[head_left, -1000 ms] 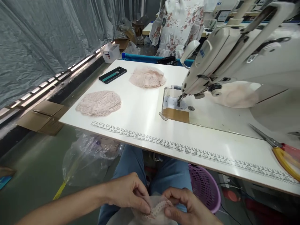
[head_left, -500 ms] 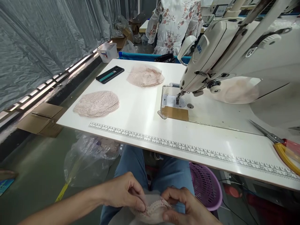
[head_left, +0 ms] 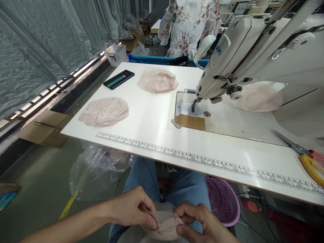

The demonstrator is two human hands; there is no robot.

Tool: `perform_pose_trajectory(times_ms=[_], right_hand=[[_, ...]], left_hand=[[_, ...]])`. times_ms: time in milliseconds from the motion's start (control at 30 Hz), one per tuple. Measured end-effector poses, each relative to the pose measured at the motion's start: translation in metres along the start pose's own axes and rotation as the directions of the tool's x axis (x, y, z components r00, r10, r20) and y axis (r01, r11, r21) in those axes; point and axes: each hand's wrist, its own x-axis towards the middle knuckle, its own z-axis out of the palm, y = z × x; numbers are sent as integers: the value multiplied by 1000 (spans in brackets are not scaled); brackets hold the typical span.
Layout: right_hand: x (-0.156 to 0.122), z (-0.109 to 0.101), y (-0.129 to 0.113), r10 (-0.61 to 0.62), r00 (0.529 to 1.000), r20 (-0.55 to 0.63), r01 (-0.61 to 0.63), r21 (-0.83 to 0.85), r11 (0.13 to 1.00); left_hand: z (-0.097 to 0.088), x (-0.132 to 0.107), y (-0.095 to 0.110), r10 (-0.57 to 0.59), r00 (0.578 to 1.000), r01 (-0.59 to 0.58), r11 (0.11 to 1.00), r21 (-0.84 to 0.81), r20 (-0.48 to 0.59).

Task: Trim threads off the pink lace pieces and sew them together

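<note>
White tabletop (head_left: 149,114) ahead; over the lap (head_left: 181,192), left hand (head_left: 138,209) and right hand (head_left: 201,221) pinch pale lace fabric (head_left: 165,231). It is probably light, soft and snag-prone (it looks sheer), best held by its trimmed edge (head_left: 169,223).

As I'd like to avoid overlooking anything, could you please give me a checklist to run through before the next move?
1. Left hand gripping the lace-trimmed fabric: ok, thumb and fingers pinch it.
2. Right hand gripping the same fabric: ok, it pinches the other end of the lace.
3. Held fabric up on the table: not ok, it is over the lap, in front of the table edge.
4. Scissors laid down: ok, on the table at the right.
5. Presser foot raised: cannot tell, too small.
6. Lace edge undamaged: cannot tell, fingers partly cover it.
</note>
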Motion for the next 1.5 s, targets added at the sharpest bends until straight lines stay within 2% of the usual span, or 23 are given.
perform_pose_trajectory(times_ms=[133, 300, 433, 567, 800, 1067, 1200, 1367, 1500], right_hand=[[6, 1, 8, -20, 999, 44, 19, 32, 999], [13, 3, 12, -78, 997, 29, 76, 62, 995], [18, 2, 13, -127, 986, 110, 110, 150, 983], [20, 3, 17, -133, 985, 108, 113, 169, 979], [20, 1, 14, -144, 983, 117, 117, 212, 970], [25, -1, 3, -136, 982, 131, 96, 273, 957], [27, -1, 7, -146, 978, 149, 90, 329, 940], [28, -2, 15, -167, 972, 166, 98, 359, 928], [30, -3, 19, -148, 976, 159, 76, 387, 919]], left_hand=[[1, 0, -1, -9, 1000, 9, 1000, 7, -4], [1, 0, 0, -5, 1000, 5, 1000, 12, -6], [1, 0, 2, 38, 999, -38, 999, -4, 24], [7, 4, 5, 60, 998, -61, 998, 33, 31], [15, 11, 7, -14, 1000, 14, 999, 45, -8], [12, 10, 7, -19, 999, 19, 1000, 22, -26], [11, 10, 7, -33, 999, 33, 999, -14, -15], [8, 8, 12, 10, 1000, -9, 997, 72, -6], [5, 6, 15, -13, 1000, 12, 1000, 21, 25]])
